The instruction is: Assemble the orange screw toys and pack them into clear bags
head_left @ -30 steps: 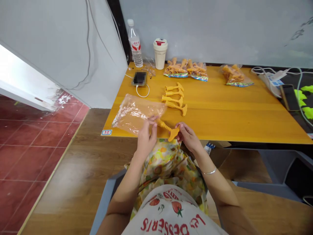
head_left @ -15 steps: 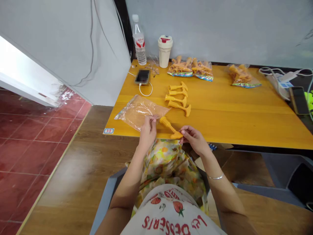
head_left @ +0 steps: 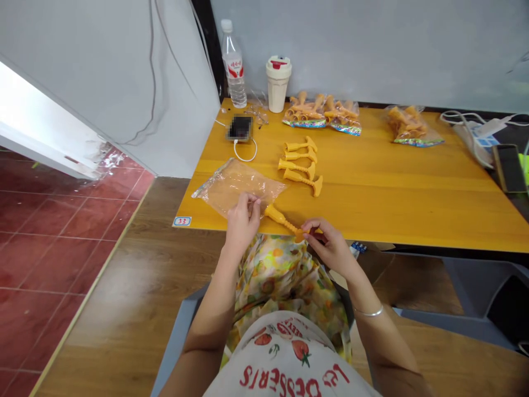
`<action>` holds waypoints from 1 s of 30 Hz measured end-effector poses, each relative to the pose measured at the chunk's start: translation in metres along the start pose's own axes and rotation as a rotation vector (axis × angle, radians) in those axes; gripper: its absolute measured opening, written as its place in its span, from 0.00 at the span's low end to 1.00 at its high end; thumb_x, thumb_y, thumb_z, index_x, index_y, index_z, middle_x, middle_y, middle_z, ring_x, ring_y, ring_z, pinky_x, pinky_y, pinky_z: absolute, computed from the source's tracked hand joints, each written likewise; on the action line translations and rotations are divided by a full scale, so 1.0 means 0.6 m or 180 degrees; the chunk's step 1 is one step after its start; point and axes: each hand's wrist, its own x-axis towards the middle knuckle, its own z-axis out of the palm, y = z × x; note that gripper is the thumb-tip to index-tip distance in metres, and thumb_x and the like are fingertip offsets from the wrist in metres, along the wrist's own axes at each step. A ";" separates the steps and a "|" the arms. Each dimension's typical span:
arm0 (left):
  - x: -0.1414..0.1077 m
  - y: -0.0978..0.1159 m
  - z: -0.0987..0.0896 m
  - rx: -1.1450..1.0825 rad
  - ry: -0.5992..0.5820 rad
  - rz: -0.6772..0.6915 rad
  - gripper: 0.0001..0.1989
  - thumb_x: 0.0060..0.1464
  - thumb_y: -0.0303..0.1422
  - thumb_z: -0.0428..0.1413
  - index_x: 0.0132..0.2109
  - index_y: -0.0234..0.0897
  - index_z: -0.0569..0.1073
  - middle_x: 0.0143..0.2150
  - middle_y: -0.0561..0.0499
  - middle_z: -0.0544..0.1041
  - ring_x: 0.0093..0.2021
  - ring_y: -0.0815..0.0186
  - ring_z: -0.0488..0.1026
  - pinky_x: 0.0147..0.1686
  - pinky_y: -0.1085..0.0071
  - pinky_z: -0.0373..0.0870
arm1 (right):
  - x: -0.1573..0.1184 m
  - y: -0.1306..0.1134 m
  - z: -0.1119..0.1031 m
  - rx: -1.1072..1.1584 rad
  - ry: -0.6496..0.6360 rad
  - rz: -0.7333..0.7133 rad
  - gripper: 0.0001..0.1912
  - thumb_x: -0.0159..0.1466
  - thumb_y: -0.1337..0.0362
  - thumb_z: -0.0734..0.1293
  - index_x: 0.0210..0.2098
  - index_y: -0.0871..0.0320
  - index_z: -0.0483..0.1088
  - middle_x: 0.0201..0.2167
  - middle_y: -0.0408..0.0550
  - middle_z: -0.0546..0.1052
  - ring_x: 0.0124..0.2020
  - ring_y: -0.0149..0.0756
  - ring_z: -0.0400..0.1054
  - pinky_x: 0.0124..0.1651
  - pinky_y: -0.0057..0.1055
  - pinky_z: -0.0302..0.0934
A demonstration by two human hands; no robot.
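My right hand (head_left: 329, 246) is closed at the head end of an orange plastic toy hammer (head_left: 278, 215), pinching it between thumb and fingers over the table's front edge. Its thick handle end points up and left, close to the mouth side of a clear plastic bag (head_left: 237, 182). The bag lies flat on the table, its coloured strip toward the left. My left hand (head_left: 242, 221) pinches the bag's near right edge. Beyond the bag, several similar toy hammers (head_left: 300, 177) lie in a row, heads to the right.
Filled bags of orange pieces (head_left: 303, 113) rest along the back, with another filled bag (head_left: 411, 127) farther right. A water bottle (head_left: 234, 66), a lidded cup (head_left: 278, 85) and a cabled phone (head_left: 239, 128) stand or lie back left. Cables and a power strip (head_left: 481, 138) occupy the right end.
The held toy hammer has rolled over in my right fingers, and its handle end has moved slightly left and down. My left hand has shifted a little left, still pinching the bag.
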 end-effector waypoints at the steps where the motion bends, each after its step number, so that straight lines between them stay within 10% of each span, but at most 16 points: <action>1: -0.001 -0.001 0.001 -0.0006 -0.0019 0.0012 0.06 0.64 0.36 0.50 0.39 0.39 0.66 0.41 0.45 0.81 0.39 0.60 0.81 0.39 0.66 0.75 | -0.003 -0.002 0.000 -0.0024 0.0007 -0.0074 0.05 0.70 0.62 0.63 0.45 0.52 0.68 0.43 0.48 0.72 0.42 0.35 0.69 0.44 0.32 0.68; 13: -0.041 0.058 0.014 -0.0233 -0.0226 0.1124 0.04 0.66 0.27 0.48 0.44 0.40 0.65 0.52 0.44 0.78 0.60 0.61 0.72 0.64 0.55 0.65 | 0.017 -0.005 0.041 0.1084 0.0525 -0.0165 0.04 0.68 0.63 0.67 0.38 0.52 0.66 0.41 0.45 0.72 0.43 0.31 0.67 0.45 0.28 0.63; 23: -0.016 -0.016 -0.002 -0.0516 0.0341 0.0112 0.08 0.68 0.37 0.47 0.42 0.39 0.64 0.46 0.44 0.73 0.45 0.63 0.74 0.41 0.65 0.74 | -0.001 0.007 0.025 0.2084 0.0835 0.0484 0.12 0.62 0.60 0.74 0.35 0.52 0.65 0.41 0.43 0.73 0.38 0.29 0.67 0.40 0.25 0.62; 30: -0.038 0.025 0.010 -0.0657 0.0137 0.0309 0.06 0.69 0.36 0.45 0.43 0.40 0.62 0.52 0.42 0.75 0.57 0.61 0.74 0.55 0.60 0.70 | 0.008 -0.003 0.047 0.1981 0.0874 0.0610 0.16 0.60 0.55 0.74 0.34 0.53 0.63 0.40 0.44 0.73 0.37 0.29 0.66 0.38 0.25 0.64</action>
